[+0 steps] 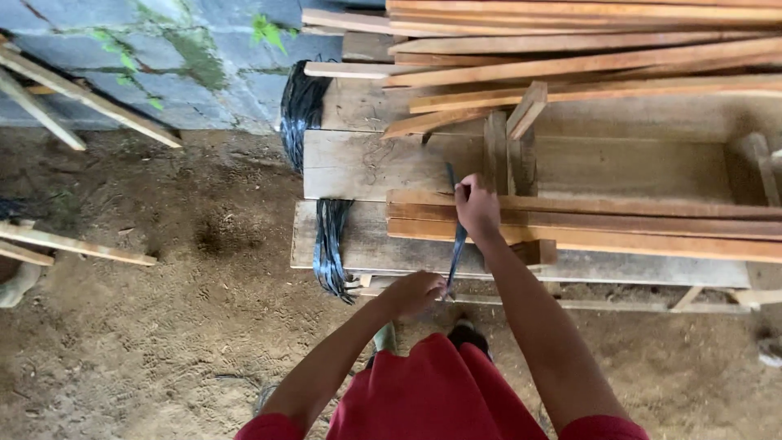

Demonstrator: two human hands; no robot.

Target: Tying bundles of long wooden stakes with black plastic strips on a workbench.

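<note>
Holding a dark strap (454,244) tight, the right hand (476,208) is closed on its top end, up on the long wooden slats (619,224). The left hand (415,292) is closed on the strap's low end, just past the front edge of the surface (366,167). The strap runs between both hands, over the slats. A bundle of dark straps (330,244) hangs over the surface on the left. More wood sticks (570,57) are piled at the back. Below is a dirt floor (163,326).
</note>
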